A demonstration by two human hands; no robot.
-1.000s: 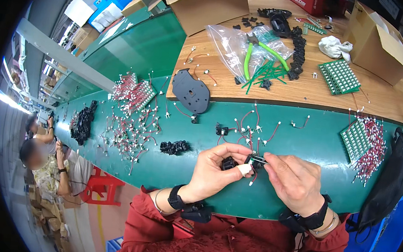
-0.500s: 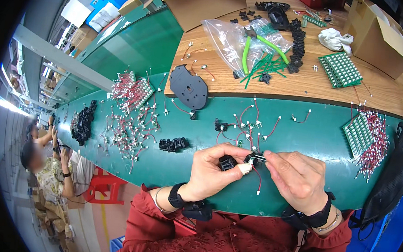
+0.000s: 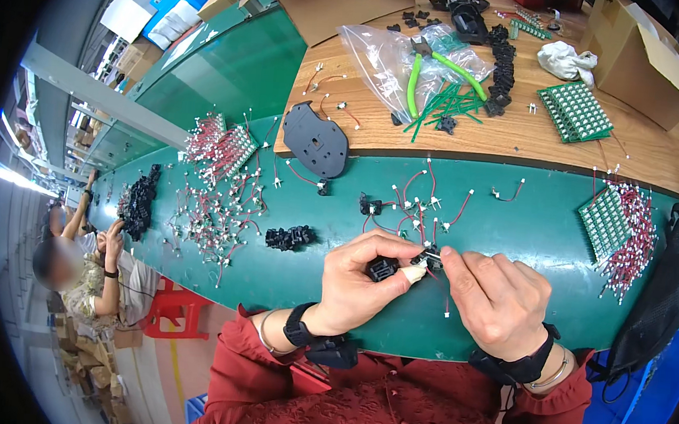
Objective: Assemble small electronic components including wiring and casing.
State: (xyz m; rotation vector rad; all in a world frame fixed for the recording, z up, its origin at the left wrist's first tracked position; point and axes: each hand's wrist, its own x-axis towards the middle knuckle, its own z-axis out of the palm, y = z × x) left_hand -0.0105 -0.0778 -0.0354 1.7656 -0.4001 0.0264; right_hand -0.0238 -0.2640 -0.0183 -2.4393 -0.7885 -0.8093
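My left hand (image 3: 359, 281) pinches a small black plastic part (image 3: 430, 262) between thumb and forefinger, with a light cover on the thumb tip. A second black plastic part (image 3: 382, 269) sits inside the curl of that hand. My right hand (image 3: 496, 300) is closed, its fingertips against the pinched part, on a thin silvery tool (image 3: 432, 254) that is mostly hidden. A red wire with a white connector (image 3: 447, 314) hangs below the part. Just beyond my hands lie several red-wired small boards (image 3: 421, 210) and a loose black part (image 3: 369, 205).
To the left are a pile of wired boards (image 3: 216, 210) and black parts (image 3: 289, 238). A green board panel with wires (image 3: 606, 225) lies right, beside a black bag (image 3: 656, 289). Green-handled cutters (image 3: 458, 70) and cardboard boxes (image 3: 638, 64) occupy the wooden board (image 3: 488, 152). Another person sits far left.
My right fingers have shifted slightly left and up against the part. The hanging wire's connector has swung a little right. At far left, the other person's arms have moved.
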